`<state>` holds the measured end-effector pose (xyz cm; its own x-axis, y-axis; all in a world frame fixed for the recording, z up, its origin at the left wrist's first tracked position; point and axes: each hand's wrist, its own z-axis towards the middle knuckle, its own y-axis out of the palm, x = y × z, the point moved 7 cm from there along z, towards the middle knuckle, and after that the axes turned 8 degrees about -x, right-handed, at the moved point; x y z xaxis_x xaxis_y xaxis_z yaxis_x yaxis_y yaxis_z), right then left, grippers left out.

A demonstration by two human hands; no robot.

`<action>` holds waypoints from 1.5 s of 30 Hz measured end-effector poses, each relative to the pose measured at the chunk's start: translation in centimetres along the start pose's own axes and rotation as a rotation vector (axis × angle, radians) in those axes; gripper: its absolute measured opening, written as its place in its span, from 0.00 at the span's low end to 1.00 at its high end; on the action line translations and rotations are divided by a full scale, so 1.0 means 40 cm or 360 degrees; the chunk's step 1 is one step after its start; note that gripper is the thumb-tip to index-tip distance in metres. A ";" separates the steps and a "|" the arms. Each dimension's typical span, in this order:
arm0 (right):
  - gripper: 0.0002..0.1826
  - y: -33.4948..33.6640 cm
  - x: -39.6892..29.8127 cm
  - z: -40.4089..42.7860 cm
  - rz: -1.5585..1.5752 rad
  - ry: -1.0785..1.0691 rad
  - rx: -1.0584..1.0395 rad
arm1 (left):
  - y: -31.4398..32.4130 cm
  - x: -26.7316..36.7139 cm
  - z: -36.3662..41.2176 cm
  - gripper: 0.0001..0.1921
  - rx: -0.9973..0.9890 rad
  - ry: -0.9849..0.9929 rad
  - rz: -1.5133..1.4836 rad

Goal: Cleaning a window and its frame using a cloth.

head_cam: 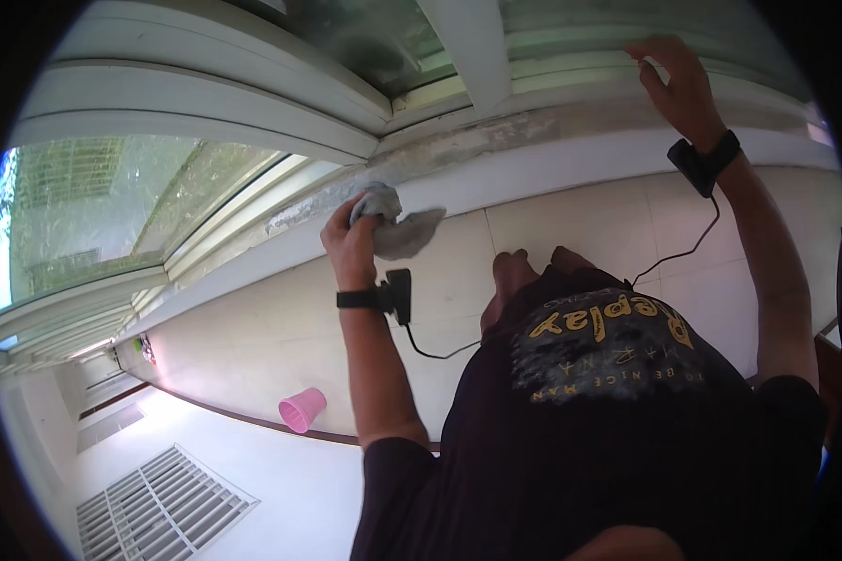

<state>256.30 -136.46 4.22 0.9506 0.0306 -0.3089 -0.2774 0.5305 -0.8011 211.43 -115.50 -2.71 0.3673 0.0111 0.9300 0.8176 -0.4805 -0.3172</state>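
My left hand [351,242] grips a grey cloth [407,235], bunched between thumb and fingers, with a loose end hanging out to the right. It is beside the worn, stained window ledge [463,144], over its white edge. My right hand [677,91] is raised at the upper right, in front of the pale window frame [568,73]. Nothing is held in it, and its thumb and fingers are apart; whether the fingertips touch the frame or glass I cannot tell. Each wrist carries a strapped black device with a cable.
Window glass [112,203] in white frames runs along the left and top. A pink plastic bin [303,410] lies or stands on the tiled floor [252,350] by the white wall. A louvred vent [161,505] is at the lower left. My bare feet [516,270] are below the ledge.
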 end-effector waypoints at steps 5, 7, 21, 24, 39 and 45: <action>0.16 0.013 -0.004 0.016 0.0072 0.0028 -0.0029 | 0.033 -0.018 -0.161 0.19 0.0323 0.0103 -0.0786; 0.16 0.035 -0.017 0.004 0.0004 0.0000 -0.0023 | 0.049 0.018 -0.182 0.19 0.0413 0.0164 -0.0875; 0.21 0.084 -0.078 -0.072 -0.0025 0.0015 0.0032 | 0.273 0.220 0.050 0.29 0.0432 0.1299 0.1144; 0.22 0.077 -0.097 -0.068 -0.0095 0.0008 0.0032 | 0.289 0.220 0.062 0.29 0.0348 0.1330 0.1041; 0.26 0.096 -0.107 -0.063 -0.0326 0.0166 -0.0112 | 0.266 0.227 0.045 0.33 0.0056 0.1332 0.1282; 0.28 0.103 -0.129 -0.060 -0.0293 0.0106 -0.0073 | 0.277 0.205 0.054 0.30 0.0207 0.1219 0.1129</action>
<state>249.90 -136.48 1.29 0.9750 -0.1203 -0.1868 -0.1070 0.4825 -0.8693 224.48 -118.83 1.00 0.4389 -0.8153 0.3777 0.5828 -0.0616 -0.8103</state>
